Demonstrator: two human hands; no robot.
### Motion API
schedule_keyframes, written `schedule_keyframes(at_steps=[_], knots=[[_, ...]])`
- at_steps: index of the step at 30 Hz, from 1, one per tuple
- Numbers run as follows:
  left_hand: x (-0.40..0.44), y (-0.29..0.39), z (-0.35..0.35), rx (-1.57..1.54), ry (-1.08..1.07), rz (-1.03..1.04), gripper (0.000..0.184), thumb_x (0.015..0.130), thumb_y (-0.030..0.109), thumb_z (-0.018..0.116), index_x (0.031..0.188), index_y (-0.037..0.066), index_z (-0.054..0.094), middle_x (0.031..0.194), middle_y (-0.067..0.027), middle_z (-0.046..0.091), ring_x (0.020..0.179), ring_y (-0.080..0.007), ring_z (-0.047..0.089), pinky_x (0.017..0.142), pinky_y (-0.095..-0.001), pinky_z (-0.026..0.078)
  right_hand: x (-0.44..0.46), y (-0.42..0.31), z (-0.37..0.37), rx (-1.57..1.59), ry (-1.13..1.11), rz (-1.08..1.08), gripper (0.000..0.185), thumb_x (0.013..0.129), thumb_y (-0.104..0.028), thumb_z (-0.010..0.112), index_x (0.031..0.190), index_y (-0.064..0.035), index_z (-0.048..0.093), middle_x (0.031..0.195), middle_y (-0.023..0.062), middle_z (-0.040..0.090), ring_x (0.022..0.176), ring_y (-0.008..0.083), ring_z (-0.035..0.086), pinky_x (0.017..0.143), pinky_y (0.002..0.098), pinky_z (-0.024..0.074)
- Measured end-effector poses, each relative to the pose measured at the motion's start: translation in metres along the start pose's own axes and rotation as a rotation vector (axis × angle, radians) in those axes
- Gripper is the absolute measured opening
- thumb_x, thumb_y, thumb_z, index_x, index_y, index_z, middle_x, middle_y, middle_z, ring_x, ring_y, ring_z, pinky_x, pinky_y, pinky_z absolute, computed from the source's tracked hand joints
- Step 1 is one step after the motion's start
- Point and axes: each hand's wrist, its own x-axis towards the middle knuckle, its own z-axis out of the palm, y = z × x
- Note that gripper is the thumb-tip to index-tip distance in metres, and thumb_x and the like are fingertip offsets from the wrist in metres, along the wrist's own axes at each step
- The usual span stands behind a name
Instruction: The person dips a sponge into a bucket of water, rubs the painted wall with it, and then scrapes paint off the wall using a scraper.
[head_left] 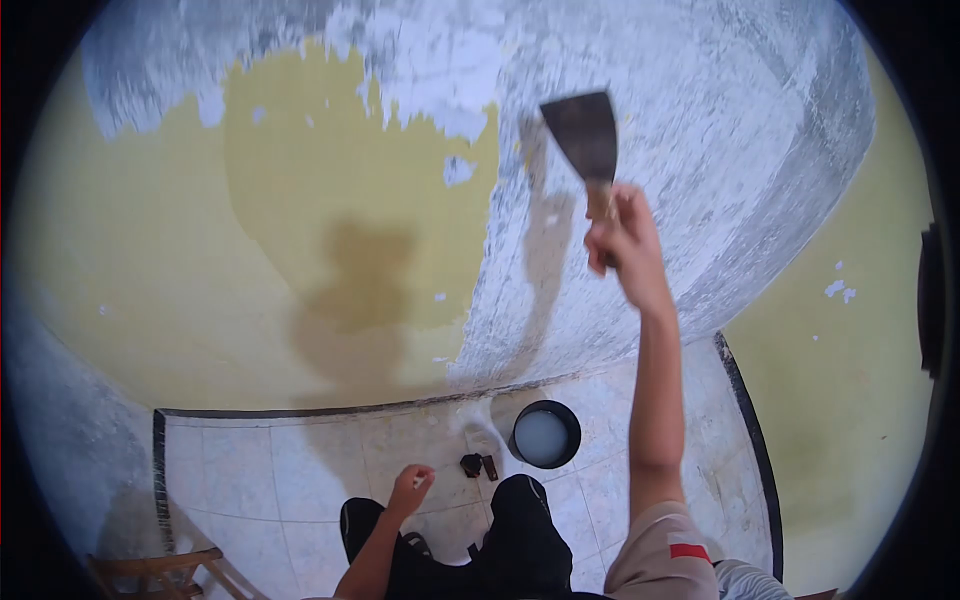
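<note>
My right hand [624, 240] is closed round the handle of a putty knife [586, 130], its wide dark blade pointing up. The blade is raised in front of the scraped grey-white part of the wall [680, 130]; whether it touches cannot be told. To the left, yellow paint [400, 190] still covers the wall, with a ragged upper edge and small bare patches. Low down by my left knee, my left hand [411, 489] has its fingers curled together. A small pale spot shows at the fingertips, too small to name.
On the tiled floor [320, 470], a black bucket [546, 435] of cloudy liquid stands near the wall. Two small dark objects [478, 466] lie left of it. A wooden stool or chair [165, 565] is at the lower left. Dark skirting [750, 430] runs along the right wall.
</note>
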Motion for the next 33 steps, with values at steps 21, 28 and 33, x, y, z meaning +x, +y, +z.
schedule_keyframes(at_steps=[21, 28, 33], knots=[[-0.120, 0.353, -0.267, 0.125, 0.244, -0.173, 0.020, 0.097, 0.021, 0.071, 0.109, 0.006, 0.069, 0.101, -0.0059, 0.070, 0.093, -0.0175, 0.067, 0.076, -0.0341, 0.053, -0.130, -0.165, 0.111, 0.427, 0.294, 0.761, 0.053, 0.107, -0.019, 0.055, 0.148, -0.0142, 0.022, 0.103, 0.0180, 0.065, 0.049, 0.0112, 0.045, 0.043, 0.0272, 0.0337], [0.012, 0.467, -0.207, -0.098, 0.054, -0.004, 0.023, 0.101, 0.022, 0.067, 0.117, 0.005, 0.067, 0.108, -0.0055, 0.070, 0.101, -0.0162, 0.066, 0.087, -0.0316, 0.052, -0.091, -0.137, 0.112, 0.410, 0.215, 0.753, 0.023, 0.108, -0.024, 0.055, 0.116, -0.0024, 0.055, 0.089, 0.0066, 0.063, 0.059, 0.0103, 0.052, 0.048, 0.0270, 0.0410], [0.079, 0.532, -0.174, -0.393, -0.182, -0.244, 0.034, 0.107, 0.033, 0.056, 0.124, 0.005, 0.066, 0.112, -0.0045, 0.069, 0.106, -0.0145, 0.064, 0.092, -0.0318, 0.050, -0.061, -0.141, 0.112, 0.507, 0.131, 0.821, 0.028, 0.105, -0.021, 0.058, 0.126, -0.0036, 0.051, 0.087, 0.0048, 0.062, 0.062, 0.0100, 0.056, 0.052, 0.0252, 0.0450]])
